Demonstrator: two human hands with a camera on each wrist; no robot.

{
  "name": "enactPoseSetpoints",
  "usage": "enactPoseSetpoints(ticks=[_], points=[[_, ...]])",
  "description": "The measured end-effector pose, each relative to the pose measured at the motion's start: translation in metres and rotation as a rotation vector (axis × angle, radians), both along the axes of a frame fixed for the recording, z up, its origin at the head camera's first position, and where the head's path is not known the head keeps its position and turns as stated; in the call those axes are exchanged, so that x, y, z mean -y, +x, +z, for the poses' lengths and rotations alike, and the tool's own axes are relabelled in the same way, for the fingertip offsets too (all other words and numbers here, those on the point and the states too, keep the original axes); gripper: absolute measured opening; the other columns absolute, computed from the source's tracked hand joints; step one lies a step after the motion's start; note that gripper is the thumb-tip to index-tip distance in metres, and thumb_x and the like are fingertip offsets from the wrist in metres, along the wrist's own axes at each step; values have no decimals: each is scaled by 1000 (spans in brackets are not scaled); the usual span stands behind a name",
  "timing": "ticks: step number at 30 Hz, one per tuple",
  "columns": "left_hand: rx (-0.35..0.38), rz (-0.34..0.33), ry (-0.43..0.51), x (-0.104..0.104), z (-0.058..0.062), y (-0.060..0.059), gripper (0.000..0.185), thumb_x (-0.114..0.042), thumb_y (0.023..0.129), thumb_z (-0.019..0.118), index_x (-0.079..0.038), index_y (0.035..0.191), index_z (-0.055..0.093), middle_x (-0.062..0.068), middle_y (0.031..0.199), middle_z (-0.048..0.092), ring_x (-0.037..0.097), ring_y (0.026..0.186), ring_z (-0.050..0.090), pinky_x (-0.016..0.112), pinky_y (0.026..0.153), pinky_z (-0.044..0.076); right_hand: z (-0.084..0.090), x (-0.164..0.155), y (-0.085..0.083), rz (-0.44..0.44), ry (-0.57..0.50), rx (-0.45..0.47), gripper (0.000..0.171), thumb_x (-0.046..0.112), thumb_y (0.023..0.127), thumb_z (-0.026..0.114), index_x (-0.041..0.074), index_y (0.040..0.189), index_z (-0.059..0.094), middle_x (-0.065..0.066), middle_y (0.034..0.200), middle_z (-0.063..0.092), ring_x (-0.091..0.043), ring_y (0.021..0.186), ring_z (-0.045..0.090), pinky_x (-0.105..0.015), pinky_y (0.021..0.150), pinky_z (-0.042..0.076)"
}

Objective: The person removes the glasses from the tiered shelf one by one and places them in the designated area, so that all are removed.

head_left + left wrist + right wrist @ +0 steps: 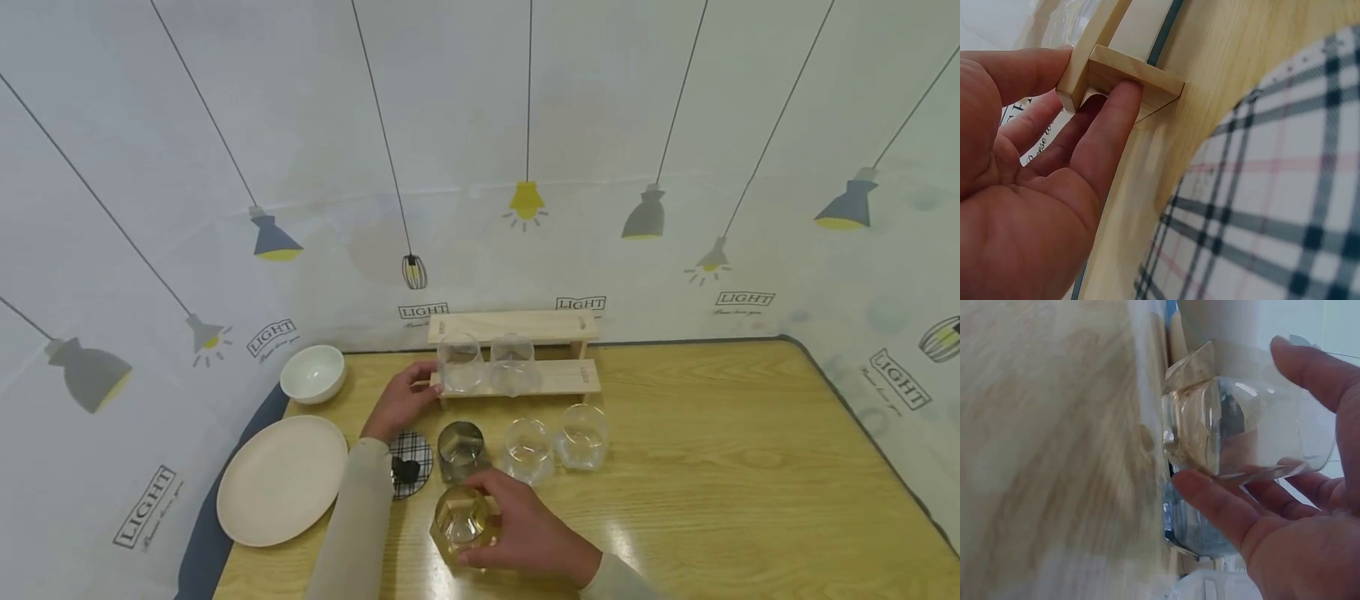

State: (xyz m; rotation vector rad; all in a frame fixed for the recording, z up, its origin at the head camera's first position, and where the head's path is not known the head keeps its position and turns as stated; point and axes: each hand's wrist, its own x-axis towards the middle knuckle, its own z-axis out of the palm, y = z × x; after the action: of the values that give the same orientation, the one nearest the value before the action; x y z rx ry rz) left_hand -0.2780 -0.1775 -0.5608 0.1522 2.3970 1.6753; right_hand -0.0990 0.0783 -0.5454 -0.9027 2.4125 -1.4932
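My left hand grips the left end of a two-step wooden rack; in the left wrist view its fingers curl about the board end. Two clear glasses stand on the lower step. My right hand curls round an amber, faceted glass near the table's front. In the right wrist view the glass lies between thumb and fingers, its base at the tabletop; the thumb tip looks apart from it. A smoky grey glass stands just behind, with two more clear glasses to its right.
A round plaid piece with a black object on it lies beside the left forearm. Farther left are a large pale plate and a white bowl. A wall covering printed with lamps rises behind the wooden table.
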Motion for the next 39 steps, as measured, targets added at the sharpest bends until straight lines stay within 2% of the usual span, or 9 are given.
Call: enactPoseSetpoints(ticks=[4, 10, 16, 22, 25, 27, 31, 36, 39], points=[[8, -1, 13, 1, -2, -1, 45, -19, 102, 71, -13, 145, 60, 17, 150, 59, 41, 138, 59, 46, 106, 57, -3, 6, 3, -14, 28, 7, 78, 42, 74, 97, 21, 137, 58, 1, 129, 68, -20, 119, 66, -37, 105, 56], [9, -1, 23, 1, -2, -2, 45, -17, 102, 71, -12, 145, 60, 17, 150, 59, 41, 138, 59, 45, 105, 58, -5, 10, 6, -31, 100, -19, 78, 45, 74, 97, 21, 136, 56, 3, 130, 68, -16, 121, 64, -36, 105, 55], [16, -2, 21, 0, -3, -2, 45, -18, 102, 71, -13, 145, 60, 16, 150, 59, 40, 137, 60, 44, 104, 58, 0, 9, 8, -46, 145, -70, 82, 46, 73, 97, 18, 139, 57, 3, 130, 68, -17, 119, 66, -36, 104, 56], [26, 0, 38, 0, -3, -2, 45, -16, 102, 71, -13, 145, 59, 18, 148, 59, 39, 136, 60, 41, 101, 59, 7, 4, 10, -45, 172, -86, 89, 56, 73, 93, 21, 146, 55, 5, 131, 66, -15, 116, 66, -34, 99, 58], [41, -2, 65, 1, -4, -2, 44, -14, 102, 71, -12, 145, 59, 19, 147, 59, 38, 134, 61, 40, 100, 61, 12, 0, 8, -38, 133, -78, 84, 56, 78, 90, 22, 147, 55, 4, 131, 65, -16, 115, 66, -31, 92, 60], [55, -2, 89, 1, -5, -3, 45, -13, 102, 71, -11, 145, 59, 19, 147, 59, 38, 132, 62, 40, 99, 62, 16, -5, 4, -41, 86, -77, 75, 53, 84, 87, 24, 145, 56, 4, 132, 65, -17, 116, 65, -31, 89, 62], [71, -15, 123, 3, -7, -5, 46, -12, 101, 72, -10, 145, 58, 21, 148, 57, 38, 132, 62, 42, 100, 62, 25, -15, -6, -78, -33, -132, 53, 41, 93, 83, 29, 138, 60, 6, 132, 66, -21, 119, 67, -33, 86, 64], [76, -14, 118, 4, -9, -8, 46, -14, 100, 73, -12, 145, 59, 19, 149, 57, 37, 134, 61, 41, 100, 62, 36, -24, -22, -116, -102, -203, 41, 25, 95, 82, 22, 131, 64, -3, 127, 70, -19, 114, 69, -29, 81, 65], [80, -18, 127, 4, -10, -9, 46, -13, 101, 73, -12, 145, 58, 19, 149, 56, 36, 133, 62, 40, 100, 62, 44, -27, -30, -139, -103, -227, 38, 23, 95, 82, 18, 129, 66, -7, 125, 71, -22, 113, 70, -30, 81, 65]])
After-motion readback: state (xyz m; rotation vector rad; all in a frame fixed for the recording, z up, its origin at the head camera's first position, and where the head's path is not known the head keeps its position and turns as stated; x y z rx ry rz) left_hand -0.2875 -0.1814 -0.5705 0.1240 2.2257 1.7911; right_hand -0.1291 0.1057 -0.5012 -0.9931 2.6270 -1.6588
